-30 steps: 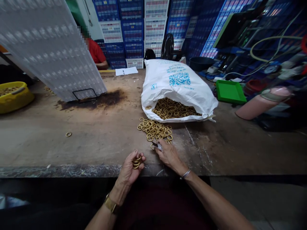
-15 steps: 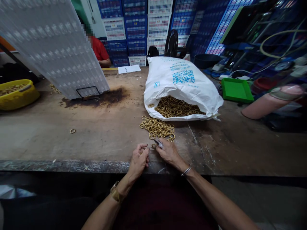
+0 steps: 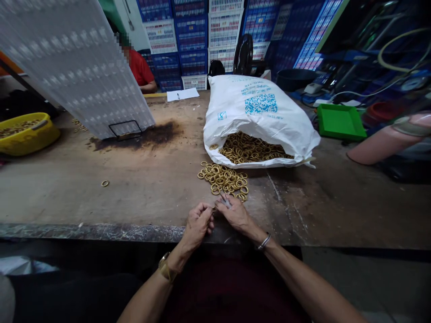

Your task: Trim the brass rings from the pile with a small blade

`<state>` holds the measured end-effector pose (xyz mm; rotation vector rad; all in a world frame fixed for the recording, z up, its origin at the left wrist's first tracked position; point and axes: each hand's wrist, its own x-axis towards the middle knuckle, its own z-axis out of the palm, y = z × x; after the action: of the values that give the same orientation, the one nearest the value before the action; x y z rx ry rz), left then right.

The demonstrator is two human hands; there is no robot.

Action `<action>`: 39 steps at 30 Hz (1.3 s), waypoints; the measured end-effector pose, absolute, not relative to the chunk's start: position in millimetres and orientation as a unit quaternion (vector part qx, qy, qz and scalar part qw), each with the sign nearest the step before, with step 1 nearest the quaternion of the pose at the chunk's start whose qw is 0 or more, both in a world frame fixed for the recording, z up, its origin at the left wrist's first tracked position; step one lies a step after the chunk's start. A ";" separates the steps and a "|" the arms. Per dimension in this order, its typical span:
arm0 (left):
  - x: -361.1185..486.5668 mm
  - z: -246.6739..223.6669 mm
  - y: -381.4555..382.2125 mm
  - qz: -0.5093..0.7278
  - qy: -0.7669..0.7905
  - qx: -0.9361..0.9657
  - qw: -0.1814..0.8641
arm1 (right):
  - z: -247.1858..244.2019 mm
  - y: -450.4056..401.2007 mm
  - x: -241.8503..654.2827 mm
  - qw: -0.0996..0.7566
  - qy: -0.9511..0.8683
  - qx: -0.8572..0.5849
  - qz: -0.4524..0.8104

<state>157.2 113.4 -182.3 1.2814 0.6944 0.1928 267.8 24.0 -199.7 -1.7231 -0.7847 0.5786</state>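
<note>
My left hand (image 3: 198,223) is closed, its thumb and forefinger pinching a gold-coloured ring (image 3: 213,209). Right beside it, my right hand (image 3: 237,216) is closed round a small pale tool (image 3: 226,202) with a dark pointed tip; its exact kind is too small to tell. The fingertips of both hands nearly meet over the table's near edge. Just beyond them lies a loose pile of gold-coloured rings (image 3: 222,178). Behind the pile, a white woven sack (image 3: 262,110) lies on its side, its mouth towards me and full of the same rings.
A single ring (image 3: 105,183) lies on the wooden table (image 3: 144,193) at left. Further left are a yellow basin (image 3: 33,139) of rings and a tall white panel (image 3: 84,67) on a wire stand. A green tray (image 3: 340,122) and pink bottle (image 3: 387,141) stand right. Someone in red (image 3: 141,69) sits opposite.
My left hand has moved slightly right, bringing the ring closer to my right hand. The tool's tip is now less visible between my right fingers. The view has shifted slightly.
</note>
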 end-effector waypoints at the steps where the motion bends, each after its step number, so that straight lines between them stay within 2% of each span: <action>1: 156.9 -182.0 111.9 0.093 0.320 0.598 0.729 | -200.3 24.7 268.5 0.544 -0.326 -0.733 0.248; 6: 155.2 -180.6 107.7 0.121 0.335 0.617 0.702 | -201.2 26.5 270.8 0.521 -0.322 -0.736 0.288; 13: 150.4 -180.3 111.5 0.036 0.280 0.513 0.811 | -200.0 28.2 264.4 0.542 -0.343 -0.716 0.275; 17: 149.3 -177.2 110.8 0.057 0.277 0.484 0.828 | -201.9 27.7 270.2 0.560 -0.340 -0.719 0.232; 21: 149.7 -176.6 109.1 0.108 0.274 0.497 0.816 | -203.0 19.3 276.2 0.496 -0.437 -0.745 0.088; 23: 150.1 -177.4 108.7 0.126 0.273 0.513 0.804 | -203.5 14.1 274.2 0.458 -0.491 -0.739 0.060; 30: 150.4 -179.8 108.2 0.135 0.296 0.591 0.738 | -205.7 11.6 260.3 0.343 -0.525 -0.770 0.117; 35: 149.6 -179.0 108.0 0.140 0.302 0.632 0.700 | -208.5 14.8 260.4 0.328 -0.527 -0.775 0.123; 39: 146.7 -171.5 102.1 0.136 0.298 0.615 0.718 | -210.9 15.4 267.2 0.309 -0.513 -0.789 0.136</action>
<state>146.7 102.1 -171.5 1.3599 0.6594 0.3002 267.2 15.4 -210.9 -2.0856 -1.3564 0.3590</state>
